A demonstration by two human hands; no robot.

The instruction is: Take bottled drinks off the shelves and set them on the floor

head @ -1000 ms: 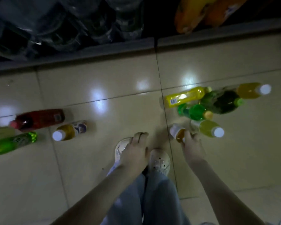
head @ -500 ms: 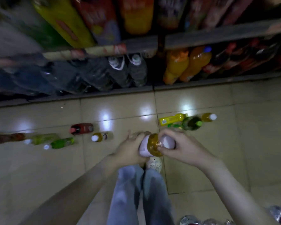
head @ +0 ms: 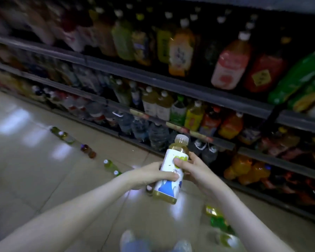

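Bottle (head: 169,188) of amber-yellow drink, pale-capped, wears a white label with a blue shape and a green mark; its writing is too blurred to read. Left hand (head: 147,177) and right hand (head: 195,170) both curl round it, above the floor (head: 44,170), before the shelves (head: 171,86).

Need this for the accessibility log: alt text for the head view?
The left hand and right hand grip a white-labelled bottle of yellowish drink, cap up, above a tiled floor. Behind, dim shelves are packed with drinks; more bottles form a row on the floor at left.
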